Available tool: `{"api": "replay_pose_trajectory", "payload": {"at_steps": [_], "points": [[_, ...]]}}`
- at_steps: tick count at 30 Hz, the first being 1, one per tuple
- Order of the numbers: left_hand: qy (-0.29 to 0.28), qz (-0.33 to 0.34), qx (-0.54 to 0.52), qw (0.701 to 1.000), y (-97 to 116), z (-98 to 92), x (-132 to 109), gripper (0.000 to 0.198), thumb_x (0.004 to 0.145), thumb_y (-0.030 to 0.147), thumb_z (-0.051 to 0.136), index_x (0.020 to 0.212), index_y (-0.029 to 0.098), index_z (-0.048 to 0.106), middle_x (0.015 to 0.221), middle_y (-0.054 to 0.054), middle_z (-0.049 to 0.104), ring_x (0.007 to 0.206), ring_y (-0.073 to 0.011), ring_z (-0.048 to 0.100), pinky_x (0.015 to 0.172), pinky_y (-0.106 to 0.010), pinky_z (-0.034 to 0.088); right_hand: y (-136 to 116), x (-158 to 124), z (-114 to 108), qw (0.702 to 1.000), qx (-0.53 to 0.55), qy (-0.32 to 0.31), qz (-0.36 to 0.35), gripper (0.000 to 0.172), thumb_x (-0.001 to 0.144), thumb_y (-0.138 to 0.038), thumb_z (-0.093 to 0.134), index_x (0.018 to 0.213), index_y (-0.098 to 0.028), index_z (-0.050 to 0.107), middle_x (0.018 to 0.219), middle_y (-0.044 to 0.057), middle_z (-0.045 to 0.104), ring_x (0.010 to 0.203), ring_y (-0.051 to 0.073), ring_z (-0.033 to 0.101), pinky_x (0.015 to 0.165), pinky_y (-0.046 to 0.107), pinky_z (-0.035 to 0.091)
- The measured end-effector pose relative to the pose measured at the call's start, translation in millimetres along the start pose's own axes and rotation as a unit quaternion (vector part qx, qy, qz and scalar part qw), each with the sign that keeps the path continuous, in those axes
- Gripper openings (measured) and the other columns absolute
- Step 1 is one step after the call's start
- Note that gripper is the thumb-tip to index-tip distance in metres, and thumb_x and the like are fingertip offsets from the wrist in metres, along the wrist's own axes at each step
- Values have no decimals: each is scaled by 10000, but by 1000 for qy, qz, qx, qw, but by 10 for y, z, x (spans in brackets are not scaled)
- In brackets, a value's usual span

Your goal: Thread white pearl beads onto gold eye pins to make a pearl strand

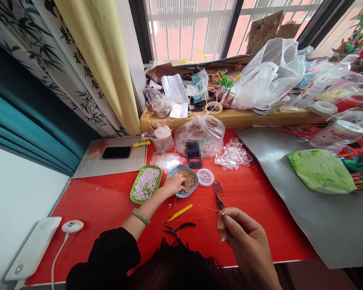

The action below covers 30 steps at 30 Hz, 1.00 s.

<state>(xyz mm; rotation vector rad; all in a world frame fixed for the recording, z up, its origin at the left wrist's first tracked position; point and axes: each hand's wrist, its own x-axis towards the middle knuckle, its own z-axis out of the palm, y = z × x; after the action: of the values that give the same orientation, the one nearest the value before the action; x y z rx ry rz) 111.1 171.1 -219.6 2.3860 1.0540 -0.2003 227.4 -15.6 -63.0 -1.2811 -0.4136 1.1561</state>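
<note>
My left hand [176, 184] reaches into a blue dish [195, 191] of small gold beads [188, 177], its fingers bent down and drawn together among them. What is between those fingertips is hidden. Over the right part of the red table, my right hand [240, 229] grips dark needle-nose pliers [219, 201], jaws pointing away from me. Thumb and forefinger of the same hand pinch a thin strand with small gold beads [222, 214]. Left of the blue dish, a green tray [160, 177] holds pearly beads [145, 183].
Yellow tweezers [180, 212] and black-handled cutters [178, 228] lie nearest me. Behind the dishes are a clear spool [205, 177], a tied plastic bag [210, 135] and clear packets [232, 154]. A phone [116, 152] lies at left; a grey sheet [278, 189] covers the right.
</note>
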Motion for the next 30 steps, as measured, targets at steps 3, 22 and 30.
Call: {"api": "replay_pose_trajectory", "payload": {"at_steps": [3,22,30], "points": [[-4,-4,-4,1000,-20,20,18,269,885,284,537,1128,172,561,1171,-90,578,985,-219,592,826,-430,503,12,15,-15,1000,-4,3,3,180,620,-345,768,637,-193,674,515,-28,594,435,86,487,475,225,399],[74,-86,-60,992,-74,-102,20,262,890,279,530,1126,170,561,1163,-89,582,974,-215,596,819,-423,507,49,43,-35,1000,-5,-4,4,169,633,-340,761,651,-192,681,524,-24,599,446,82,488,485,223,405],[56,-102,-44,992,-46,-91,99,280,885,282,538,1140,167,551,1162,-90,580,965,-216,600,805,-421,513,88,87,-88,999,-9,-37,2,166,649,-339,762,670,-189,694,537,-13,617,446,88,502,473,218,406]]}}
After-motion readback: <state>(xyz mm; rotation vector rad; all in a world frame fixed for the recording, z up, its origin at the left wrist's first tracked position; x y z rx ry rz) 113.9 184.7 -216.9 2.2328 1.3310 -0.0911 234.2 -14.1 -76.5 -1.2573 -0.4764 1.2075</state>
